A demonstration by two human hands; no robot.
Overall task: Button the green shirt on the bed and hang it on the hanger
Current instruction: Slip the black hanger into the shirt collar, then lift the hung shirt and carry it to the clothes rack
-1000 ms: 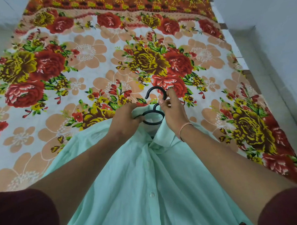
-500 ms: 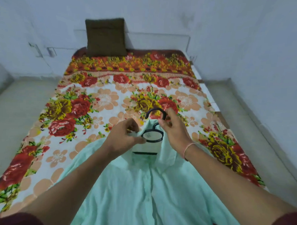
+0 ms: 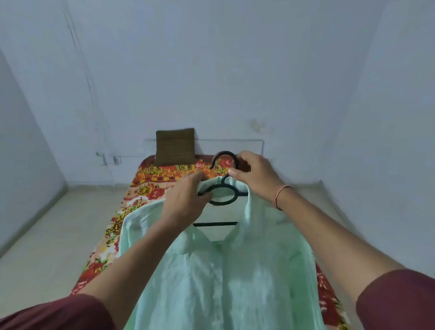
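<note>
- A person's two bare arms reach forward and hold a green shirt (image 3: 221, 277) on a black hanger (image 3: 222, 196) in the air above a bed (image 3: 92, 271).
- The right hand (image 3: 257, 175) has its grip closed on the hanger's hook. Fingers and thumb pinch the right side of the curve, and the open end of the hook points left.
- The left hand (image 3: 187, 202) has its grip closed too. Its fingers curl round the left side of the shirt collar and the hanger's round loop just under the hook.
- The shirt hangs from the hanger's shoulders, front towards the camera, with the collar standing up around the loop. The hanger's straight lower bar shows through the open neck.
- The shirt's front strip runs closed down the middle (motion blur hides the single buttons).
- The shirt's lower part drops out of view at the bottom edge, between the two arms.
- A thin pinkish bracelet (image 3: 281, 195) circles the right wrist, and dark maroon sleeves (image 3: 55, 315) cover both upper arms.
- The bed wears a floral bedsheet (image 3: 156, 179) in red, orange and yellow. A brown cushion (image 3: 175, 145) stands upright at its far end, against a pale wall (image 3: 240, 66).
- A light floor (image 3: 46, 232) lies to the left of the bed.
</note>
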